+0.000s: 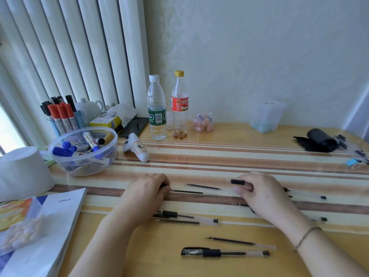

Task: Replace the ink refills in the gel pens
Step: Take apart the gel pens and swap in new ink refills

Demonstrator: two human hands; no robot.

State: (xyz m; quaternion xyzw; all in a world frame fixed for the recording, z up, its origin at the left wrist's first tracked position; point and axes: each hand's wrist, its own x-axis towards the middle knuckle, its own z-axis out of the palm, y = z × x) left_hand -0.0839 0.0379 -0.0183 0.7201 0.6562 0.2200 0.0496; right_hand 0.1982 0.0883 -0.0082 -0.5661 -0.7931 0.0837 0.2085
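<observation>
My left hand (148,193) rests on the striped table, fingers curled round the end of a thin refill (186,191) that sticks out to the right. My right hand (257,191) pinches a clear pen barrel by its black grip (237,182). A loose refill (202,186) lies between the hands. Below the left hand lie an opened pen (186,216) and another refill (177,221). Nearest me are one refill (232,240) and a capped whole gel pen (224,252). More clear barrels (307,195) lie to the right of my right hand.
A clear bowl of markers (83,151), a marker cup (61,118) and a white roll (22,172) stand at the left. An Office booklet (60,216) lies front left. Two bottles (167,108), a white gadget (136,149), a black roll (319,140) sit farther back.
</observation>
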